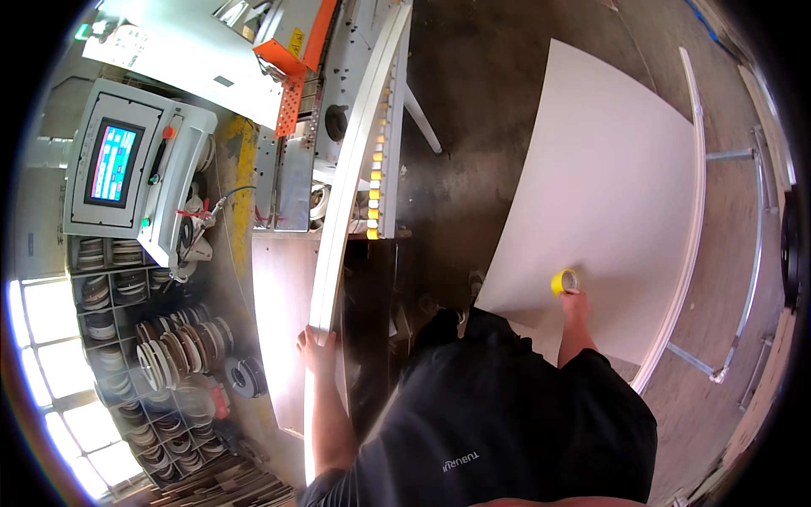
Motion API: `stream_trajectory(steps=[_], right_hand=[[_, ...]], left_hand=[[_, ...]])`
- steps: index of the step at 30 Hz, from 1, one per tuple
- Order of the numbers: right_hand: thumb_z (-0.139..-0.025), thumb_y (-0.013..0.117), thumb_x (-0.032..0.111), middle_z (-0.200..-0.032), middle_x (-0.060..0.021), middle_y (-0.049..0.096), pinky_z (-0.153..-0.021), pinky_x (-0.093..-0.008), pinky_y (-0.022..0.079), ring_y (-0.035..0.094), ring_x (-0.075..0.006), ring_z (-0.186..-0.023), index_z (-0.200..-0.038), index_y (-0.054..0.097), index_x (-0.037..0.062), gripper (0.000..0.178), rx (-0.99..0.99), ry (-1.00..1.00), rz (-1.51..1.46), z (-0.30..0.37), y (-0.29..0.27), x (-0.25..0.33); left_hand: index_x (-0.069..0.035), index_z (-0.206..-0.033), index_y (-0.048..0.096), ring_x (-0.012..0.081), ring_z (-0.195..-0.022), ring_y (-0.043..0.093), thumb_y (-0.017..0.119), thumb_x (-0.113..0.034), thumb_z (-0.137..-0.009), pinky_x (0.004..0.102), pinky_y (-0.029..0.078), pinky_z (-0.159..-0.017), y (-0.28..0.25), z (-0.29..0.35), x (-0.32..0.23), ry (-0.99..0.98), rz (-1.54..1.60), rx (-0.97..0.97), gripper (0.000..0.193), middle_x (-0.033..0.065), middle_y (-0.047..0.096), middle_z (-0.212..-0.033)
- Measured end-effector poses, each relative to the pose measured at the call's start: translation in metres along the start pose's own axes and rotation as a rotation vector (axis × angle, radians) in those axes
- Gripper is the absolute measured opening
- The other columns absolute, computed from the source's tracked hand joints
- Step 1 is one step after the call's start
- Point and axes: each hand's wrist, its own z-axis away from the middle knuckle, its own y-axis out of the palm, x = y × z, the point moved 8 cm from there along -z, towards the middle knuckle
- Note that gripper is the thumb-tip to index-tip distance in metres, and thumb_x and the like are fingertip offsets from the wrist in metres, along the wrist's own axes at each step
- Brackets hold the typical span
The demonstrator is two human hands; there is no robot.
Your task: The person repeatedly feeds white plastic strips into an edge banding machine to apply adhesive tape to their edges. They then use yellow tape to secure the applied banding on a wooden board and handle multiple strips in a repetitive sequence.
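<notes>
At the left, my left hand [318, 350] is closed over the edge of long, narrow white boards [345, 190] lying side by side. They run away from me along the side of a machine. To the right, my right hand [575, 306] grips a roll of yellow tape [558, 281]. The roll is over a large white panel [604, 169], near its close end. Whether the roll touches the panel, I cannot tell.
A control box with a lit screen [116, 163] stands at the left, above racks of edge-banding rolls [182, 346]. The machine has an orange guard [291, 63] and yellow rollers [373, 211]. Beyond the white panel is a metal-tube frame [748, 287].
</notes>
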Motion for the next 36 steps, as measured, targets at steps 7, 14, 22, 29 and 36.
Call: stream_trajectory(steps=[7, 14, 22, 29, 36], right_hand=[[-0.085, 0.093, 0.029, -0.094, -0.0091, 0.085, -0.081, -0.0339, 0.061, 0.079, -0.0175, -0.087, -0.114, 0.086, 0.0073, 0.036, 0.067, -0.321, -0.367, 0.024, -0.010, 0.145], [-0.094, 0.093, 0.025, -0.094, -0.0035, 0.082, -0.079, -0.0297, 0.058, 0.072, -0.0088, -0.087, -0.116, 0.083, -0.0009, 0.036, 0.366, -0.778, -0.525, 0.134, -0.028, 0.370], [-0.096, 0.089, 0.006, -0.105, -0.0033, 0.082, -0.089, -0.0252, 0.061, 0.074, -0.0095, -0.096, -0.118, 0.082, -0.0028, 0.025, 0.991, -0.949, -0.646, 0.302, -0.075, 0.515], [-0.093, 0.091, 0.005, -0.105, -0.0052, 0.083, -0.089, -0.0266, 0.062, 0.076, -0.0105, -0.097, -0.116, 0.082, -0.0022, 0.026, 1.087, -1.100, -0.590, 0.368, -0.078, 0.541], [-0.094, 0.092, 0.011, -0.100, -0.0056, 0.085, -0.085, -0.0282, 0.060, 0.076, -0.0096, -0.093, -0.113, 0.083, 0.0001, 0.024, 1.002, -1.266, -0.411, 0.400, -0.085, 0.576]], left_hand=[[-0.005, -0.152, 0.061, 0.0427, -0.135, 0.057, 0.090, -0.041, -0.084, 0.0538, 0.051, -0.113, 0.003, 0.004, 0.010, 0.015, -0.016, 0.030, 0.082, 0.0161, 0.062, -0.149], [-0.006, -0.156, 0.057, 0.0425, -0.143, 0.053, 0.091, -0.039, -0.087, 0.0562, 0.045, -0.118, -0.013, 0.009, -0.007, 0.026, 0.131, -0.101, 0.084, 0.0191, 0.057, -0.155], [0.001, -0.138, 0.070, 0.0170, -0.106, 0.073, 0.081, -0.010, -0.101, 0.0340, 0.059, -0.094, -0.090, -0.010, -0.114, 0.124, 1.003, 0.312, 0.041, 0.0116, 0.074, -0.129], [-0.001, -0.134, 0.073, 0.0221, -0.103, 0.075, 0.083, -0.013, -0.099, 0.0358, 0.061, -0.092, -0.174, -0.032, -0.174, 0.405, 1.194, 0.295, 0.038, 0.0108, 0.076, -0.119], [-0.005, -0.127, 0.077, 0.0301, -0.104, 0.071, 0.092, -0.019, -0.092, 0.0431, 0.057, -0.095, -0.197, -0.045, -0.210, 0.503, 1.161, 0.142, 0.041, 0.0113, 0.078, -0.117]])
